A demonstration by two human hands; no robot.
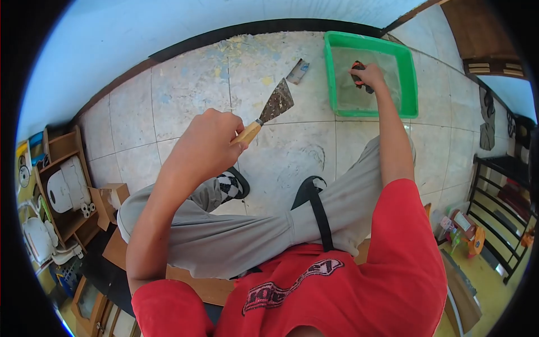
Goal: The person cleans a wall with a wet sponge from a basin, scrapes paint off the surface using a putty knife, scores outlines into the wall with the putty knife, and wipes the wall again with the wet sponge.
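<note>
My left hand (210, 140) is closed round the wooden handle of a scraper (278, 104), whose stained metal blade points up and away over the tiled floor. Inside the green tray (415, 90) at the upper right, my right hand (368, 77) grips a black and orange tool (356, 73); its exact kind cannot be made out. The tray's inner floor looks greyish. Just left of the tray, a small box-like piece (298, 72) lies on the tiles, close to the scraper's tip.
Blue and yellow flakes (224, 62) are scattered by the wall's dark skirting. A shelf unit (64, 185) and an open cardboard box (108, 203) stand at the left. A black metal rack (497, 208) stands at the right.
</note>
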